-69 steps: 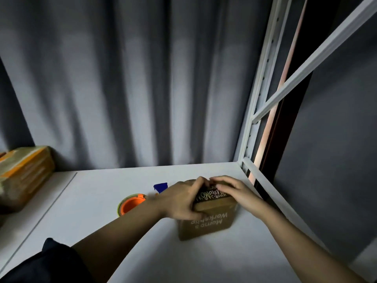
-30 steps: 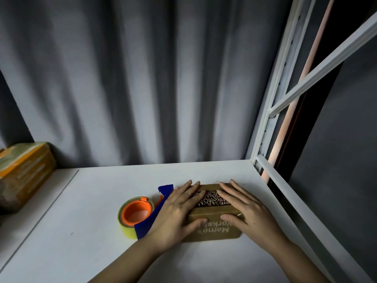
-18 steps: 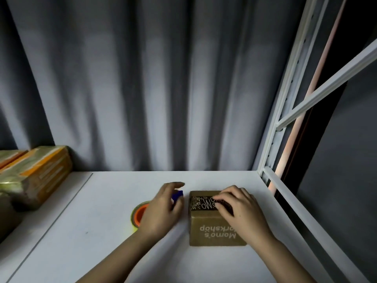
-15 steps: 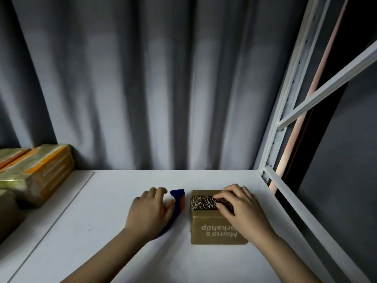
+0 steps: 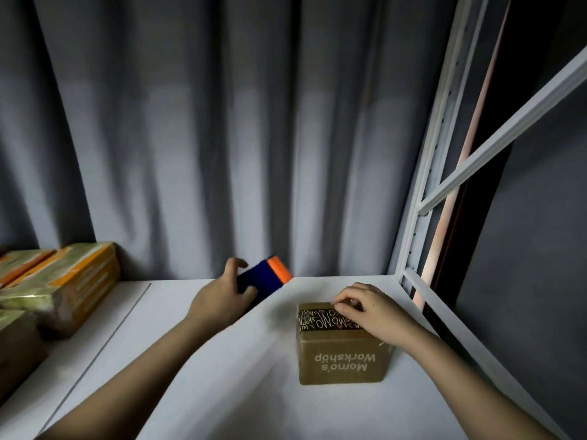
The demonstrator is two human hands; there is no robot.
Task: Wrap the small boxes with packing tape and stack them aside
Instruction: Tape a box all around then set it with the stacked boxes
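The small brown box (image 5: 344, 350) stands on the white desk (image 5: 222, 392), near and to the right, with the print "Momo's Workshop" on its near side, upside down from this view. A dark strip with white letters (image 5: 320, 320) runs across its top. The right hand (image 5: 370, 308) rests on the far right part of the top, and its curled fingers (image 5: 344, 303) press at the far edge of that strip; whether this grip pinches something there, I cannot tell. The left hand (image 5: 219, 300) is left of the box and apart from it. Its grip is clamped around a blue tape dispenser (image 5: 263, 279) with an orange end, which it holds lifted above the desk. At the far left lie wrapped boxes (image 5: 60, 287), shiny and with orange stripes, close together. Behind the desk hangs a grey curtain (image 5: 222, 138), and a white metal frame (image 5: 425, 185) stands on the right.
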